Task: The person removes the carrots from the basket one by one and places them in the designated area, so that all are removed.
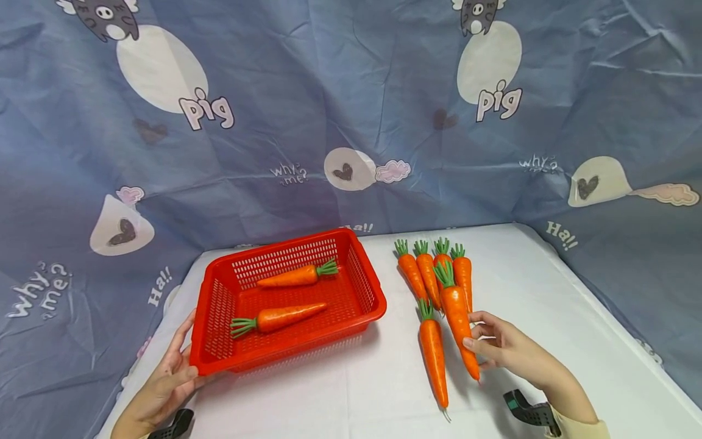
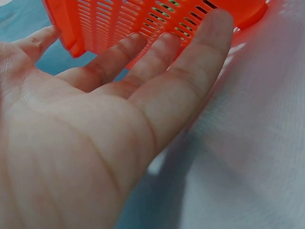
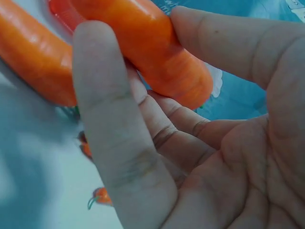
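My right hand pinches an orange carrot with a green top, thumb and fingers near its narrow end. In the right wrist view the thumb and fingers stand around that carrot. Just left of it, another carrot lies on the white table. At the left end of a red slotted basket, my left hand touches the near corner. The left wrist view shows its fingers fairly straight against the basket wall. Inside the basket lie two carrots, one at the back and one nearer.
Several more carrots lie side by side behind the held one, tops pointing away. The white tablecloth ends at a blue patterned curtain at the back and sides. A dark band sits at the right wrist.
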Demonstrator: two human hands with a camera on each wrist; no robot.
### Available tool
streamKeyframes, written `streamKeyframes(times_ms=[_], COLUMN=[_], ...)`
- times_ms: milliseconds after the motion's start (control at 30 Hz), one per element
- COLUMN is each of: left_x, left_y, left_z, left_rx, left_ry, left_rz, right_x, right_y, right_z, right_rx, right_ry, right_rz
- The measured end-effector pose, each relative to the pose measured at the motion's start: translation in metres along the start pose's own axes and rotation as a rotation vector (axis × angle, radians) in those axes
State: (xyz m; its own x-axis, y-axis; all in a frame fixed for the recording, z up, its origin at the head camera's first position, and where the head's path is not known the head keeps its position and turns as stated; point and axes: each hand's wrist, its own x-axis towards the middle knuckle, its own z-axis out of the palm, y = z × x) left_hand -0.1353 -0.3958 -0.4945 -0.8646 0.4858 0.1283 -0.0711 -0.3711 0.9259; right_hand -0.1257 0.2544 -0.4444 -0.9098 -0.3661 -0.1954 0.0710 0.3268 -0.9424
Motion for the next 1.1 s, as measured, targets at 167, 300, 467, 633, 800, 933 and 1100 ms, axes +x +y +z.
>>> streamKeyframes(times_ms=[167,300,467,633,800,933,1100], left_x=[0.000,0.000,0.000,0.000,0.002,0.002,0.001], left_y=[0.000,0.000,0.000,0.001,0.001,-0.001,-0.001], left_z=[0.001,0.001,0.001,0.000,0.001,0.000,-0.001], left_rx=[0.011,-0.015,0.001,-0.003,0.024,0.025,0.060], left_ry=[0.023,0.010,0.024,0.010,0.036,0.016,-0.010], left_rz=[-0.004,0.002,-0.006,-0.005,-0.014,-0.007,0.008], right_x=[-0.004,-0.008,-0.013,-0.017,-0.021,-0.022,-0.023], right_y=[0.010,0.017,0.026,0.035,0.043,0.045,0.046], right_z=[0.000,0.001,0.005,0.007,0.008,0.009,0.012], right_rx=[0.024,0.003,-0.037,-0.043,-0.006,0.014,0.007], right_ry=[-0.007,-0.007,-0.011,-0.005,-0.023,-0.027,-0.021], right_rz=[0.014,0.008,0.032,0.093,0.105,0.122,0.151])
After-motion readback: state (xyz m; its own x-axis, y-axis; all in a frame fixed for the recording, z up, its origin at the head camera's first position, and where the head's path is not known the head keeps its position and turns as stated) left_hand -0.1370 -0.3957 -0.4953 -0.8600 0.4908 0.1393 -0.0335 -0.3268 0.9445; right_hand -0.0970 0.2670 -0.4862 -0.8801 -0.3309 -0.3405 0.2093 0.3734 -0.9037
